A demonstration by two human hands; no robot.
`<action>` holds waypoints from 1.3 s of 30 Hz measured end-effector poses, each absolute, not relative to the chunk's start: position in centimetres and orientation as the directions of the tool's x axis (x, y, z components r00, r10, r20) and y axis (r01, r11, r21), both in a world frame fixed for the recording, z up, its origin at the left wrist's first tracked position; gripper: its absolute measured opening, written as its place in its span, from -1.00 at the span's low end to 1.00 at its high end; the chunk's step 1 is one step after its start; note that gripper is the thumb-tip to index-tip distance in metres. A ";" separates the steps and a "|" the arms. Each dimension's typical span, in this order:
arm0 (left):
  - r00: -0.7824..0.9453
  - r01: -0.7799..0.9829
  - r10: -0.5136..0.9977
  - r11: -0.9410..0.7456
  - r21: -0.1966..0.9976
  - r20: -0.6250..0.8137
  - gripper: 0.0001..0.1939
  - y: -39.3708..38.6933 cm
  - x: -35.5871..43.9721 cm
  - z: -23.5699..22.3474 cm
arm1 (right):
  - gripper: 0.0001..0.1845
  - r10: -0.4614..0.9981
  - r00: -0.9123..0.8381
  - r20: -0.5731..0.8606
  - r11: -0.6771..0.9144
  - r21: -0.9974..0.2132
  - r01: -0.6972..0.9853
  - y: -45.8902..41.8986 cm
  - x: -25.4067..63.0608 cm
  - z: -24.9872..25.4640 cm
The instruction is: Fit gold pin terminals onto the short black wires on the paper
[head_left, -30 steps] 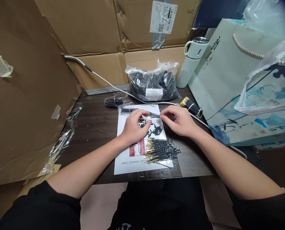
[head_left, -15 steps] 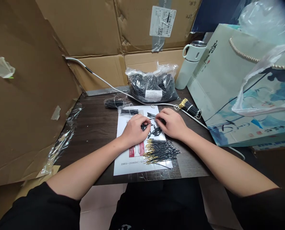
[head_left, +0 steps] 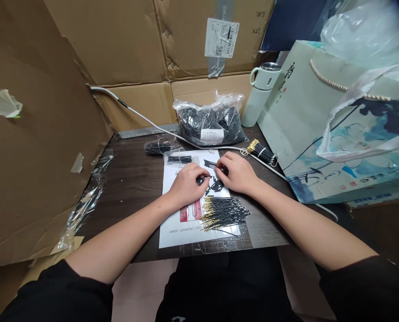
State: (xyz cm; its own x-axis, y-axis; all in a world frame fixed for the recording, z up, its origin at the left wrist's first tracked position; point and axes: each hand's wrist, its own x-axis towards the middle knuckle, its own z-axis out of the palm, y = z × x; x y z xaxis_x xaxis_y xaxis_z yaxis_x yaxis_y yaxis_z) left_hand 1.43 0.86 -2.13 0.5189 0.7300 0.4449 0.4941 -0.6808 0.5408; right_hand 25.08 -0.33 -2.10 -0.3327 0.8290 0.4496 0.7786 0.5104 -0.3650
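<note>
Just closed L hand (head_left: 186,184) to a fingertip pinch nr short black pieces (head_left: 217,184), prob. gripping small dark piece (head_left: 210,176); so seemingly down to fine fingertip work. Holding R hand (head_left: 237,173) w/ thumb & index bunched beside thin black rods (head_left: 209,163), which lie on white sheet (head_left: 171,219); can't tell if gripping anything. Vs. earliest frame: no longer spreading L thumb, nor pinching rods w/ R, & tilted view a bit. Vs. mid frame: hardly changed. Left as is: gold-tipped black rods (head_left: 226,210), piled across lower R part of sheet
</note>
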 end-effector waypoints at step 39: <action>0.408 0.354 0.828 -0.531 0.770 0.383 -0.90 0.8 1.5 -1.3 | -0.85 0.661 -0.749 0.054 0.561 -0.698 0.445 -2.7 27.6 4.0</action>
